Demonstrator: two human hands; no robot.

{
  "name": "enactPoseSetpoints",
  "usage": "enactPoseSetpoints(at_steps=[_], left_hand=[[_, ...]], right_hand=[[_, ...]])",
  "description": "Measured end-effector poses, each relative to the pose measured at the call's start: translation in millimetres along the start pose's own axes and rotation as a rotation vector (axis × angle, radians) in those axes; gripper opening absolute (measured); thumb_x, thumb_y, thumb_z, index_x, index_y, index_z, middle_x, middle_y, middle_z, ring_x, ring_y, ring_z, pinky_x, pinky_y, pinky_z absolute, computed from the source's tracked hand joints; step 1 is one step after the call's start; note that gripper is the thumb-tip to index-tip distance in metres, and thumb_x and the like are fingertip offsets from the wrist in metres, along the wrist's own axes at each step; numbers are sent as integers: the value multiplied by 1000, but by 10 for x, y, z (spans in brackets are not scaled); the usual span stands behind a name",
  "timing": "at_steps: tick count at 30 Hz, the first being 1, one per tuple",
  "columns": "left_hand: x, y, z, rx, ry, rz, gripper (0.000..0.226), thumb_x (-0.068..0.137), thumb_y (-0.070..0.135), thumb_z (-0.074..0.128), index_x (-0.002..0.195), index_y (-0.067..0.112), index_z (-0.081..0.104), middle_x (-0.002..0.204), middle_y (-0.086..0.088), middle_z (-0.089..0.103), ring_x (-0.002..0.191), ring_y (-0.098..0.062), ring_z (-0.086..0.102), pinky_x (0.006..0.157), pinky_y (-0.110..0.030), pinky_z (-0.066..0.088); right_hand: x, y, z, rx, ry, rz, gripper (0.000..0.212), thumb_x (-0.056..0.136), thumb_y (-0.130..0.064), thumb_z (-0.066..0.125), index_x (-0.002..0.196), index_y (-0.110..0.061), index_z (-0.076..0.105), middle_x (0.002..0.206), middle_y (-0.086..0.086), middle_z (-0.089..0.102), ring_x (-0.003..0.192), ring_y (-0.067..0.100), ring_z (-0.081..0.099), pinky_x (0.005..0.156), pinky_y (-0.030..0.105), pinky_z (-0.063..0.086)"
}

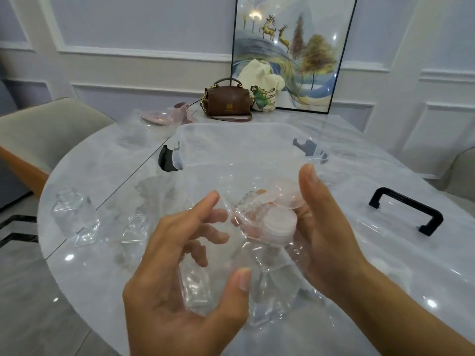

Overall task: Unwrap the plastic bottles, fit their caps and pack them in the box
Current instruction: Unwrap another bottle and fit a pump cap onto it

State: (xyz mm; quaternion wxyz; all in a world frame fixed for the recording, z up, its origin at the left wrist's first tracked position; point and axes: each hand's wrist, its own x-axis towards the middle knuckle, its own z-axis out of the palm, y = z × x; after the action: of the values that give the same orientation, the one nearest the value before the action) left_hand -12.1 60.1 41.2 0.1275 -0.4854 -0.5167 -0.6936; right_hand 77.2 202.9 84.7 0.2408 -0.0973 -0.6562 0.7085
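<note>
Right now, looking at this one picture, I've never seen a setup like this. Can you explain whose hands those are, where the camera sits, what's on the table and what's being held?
There is no machine here. These are a person's two bare hands, filmed by one wide-angle camera worn on the head, which looks forward and down.

The left hand and right hand hold a clear plastic bag between them. The right hand cups the part with the translucent caps, and the left hand's fingers curl at the bag's opening. Wrapped bottles seem to sit lower in it, though clear on clear is hard to read.

On the marble table stands an open clear box. Its lid, which has a black handle, lies to the right, and loose clear bottles stand to the left. At the far edge, a brown handbag sits by a framed picture.
</note>
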Motion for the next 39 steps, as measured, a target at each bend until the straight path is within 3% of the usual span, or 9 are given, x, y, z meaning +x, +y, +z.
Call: enactPoseSetpoints(at_steps=[6, 9, 11, 14, 17, 21, 28, 34, 39], left_hand=[[-1276, -1212, -304, -75, -52, -500, 96, 72, 91, 62, 115, 7, 77, 147, -3, 64, 94, 15, 63, 84, -3, 45], [-1041, -868, -169, -18, -69, -483, 38, 90, 68, 62, 122, 49, 72, 122, 30, 69, 111, 11, 64, 96, -1, 42], [-437, -424, -76, 116, -66, -238, 51, 85, 30, 73, 135, 35, 67, 122, 32, 68, 110, 3, 67, 91, -4, 47], [26, -87, -47, 118, 21, -21, 67, 75, 26, 75, 140, 21, 59, 124, 19, 71, 105, -14, 71, 84, -13, 52], [-48, -189, -30, 24, 14, -98, 68, 75, 26, 75, 141, 27, 59, 126, 18, 72, 108, -17, 72, 89, -18, 54], [-85, -274, -37, -33, 9, -129, 65, 77, 25, 74, 141, 26, 60, 126, 15, 72, 111, -15, 71, 93, -16, 53], [-102, -222, 18, -117, 22, -141, 64, 81, 26, 73, 142, 27, 56, 130, 24, 69, 117, -2, 68, 92, -14, 53], [-76, -221, -3, -219, -11, -199, 69, 82, 30, 78, 147, 32, 58, 131, 13, 72, 122, -17, 69, 97, -19, 52], [-73, -214, -20, -166, -38, -173, 66, 83, 31, 75, 146, 28, 55, 128, 21, 70, 117, -11, 69, 96, -15, 50]], right_hand=[[26, 55, -41, 51, 79, 115, 112, 46, -91, 74, 127, -13, 71, 122, 13, 75, 119, 34, 69, 114, 59, 40], [6, 38, -15, 26, 84, 107, 105, 45, -88, 76, 115, -10, 77, 114, 14, 77, 112, 31, 72, 110, 55, 42], [-13, 45, 2, 10, 120, 117, 111, 38, -89, 77, 108, -2, 76, 104, 21, 77, 103, 32, 74, 102, 51, 47], [-19, 33, 58, -53, 144, 59, 96, 44, -83, 76, 89, 1, 74, 97, 28, 73, 87, 34, 70, 86, 46, 49], [-24, 19, 110, -66, 181, 19, 44, 60, -62, 66, 64, -20, 76, 76, 14, 73, 74, 29, 67, 74, 42, 53], [-17, 11, 141, -93, 201, -24, 33, 66, -55, 58, 53, -26, 71, 61, -4, 64, 59, 14, 57, 57, 30, 46], [-23, -2, 155, -104, 192, -5, 74, 73, -71, 62, 82, 2, 71, 92, 33, 71, 93, 53, 68, 98, 63, 53], [-41, -8, 145, -86, 144, -18, 54, 81, -70, 52, 81, -28, 84, 94, 6, 81, 94, 22, 78, 97, 46, 55], [-14, 9, 136, -52, 165, 14, 62, 69, -66, 60, 94, -13, 83, 98, 14, 80, 97, 30, 77, 100, 54, 51]])
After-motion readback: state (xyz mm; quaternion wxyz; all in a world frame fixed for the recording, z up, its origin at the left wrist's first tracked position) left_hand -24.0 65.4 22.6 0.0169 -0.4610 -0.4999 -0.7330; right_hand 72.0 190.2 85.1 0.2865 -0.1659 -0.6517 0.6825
